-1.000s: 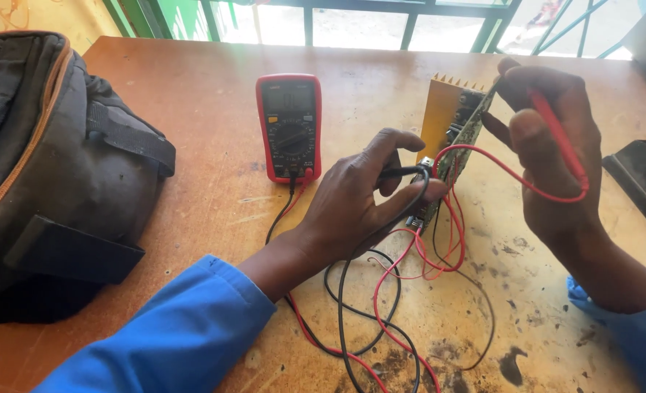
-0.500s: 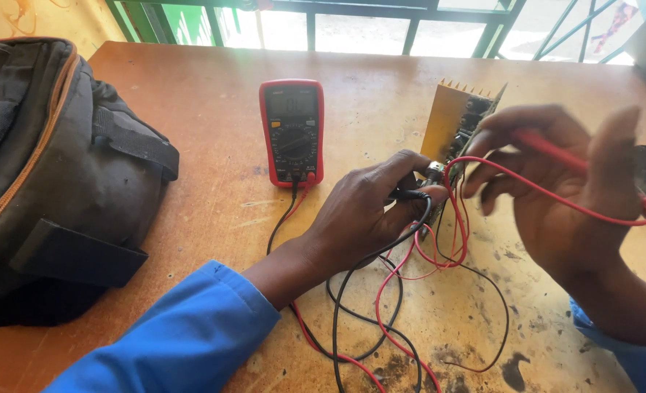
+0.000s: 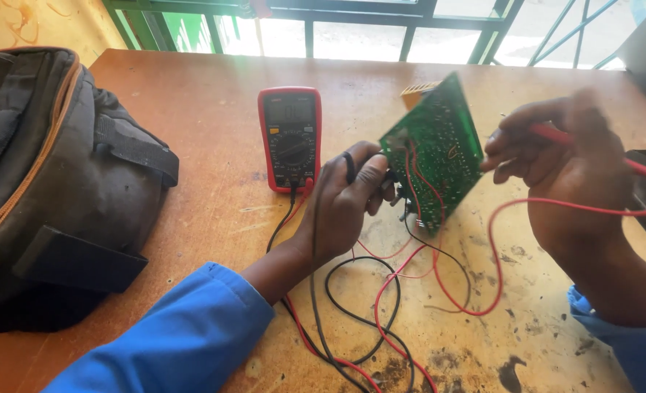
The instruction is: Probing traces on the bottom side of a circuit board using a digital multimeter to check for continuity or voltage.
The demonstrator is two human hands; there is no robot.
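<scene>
Electronics repair workshop. Stained, scorched wooden bench (image 3: 192,116); multimeter (image 3: 289,138) with red and black leads (image 3: 381,306); bare green circuit board (image 3: 434,149). Barred window (image 3: 381,22) behind.

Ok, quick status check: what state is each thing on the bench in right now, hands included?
Circuit board: tilted up off the table, green solder side facing the camera.
Left hand: gripping the board's lower edge and a black lead.
Right hand: pinching the red probe, held beside the board.
Multimeter: lying flat, leads plugged in.
Backpack: lying on the table, zipped.
</scene>
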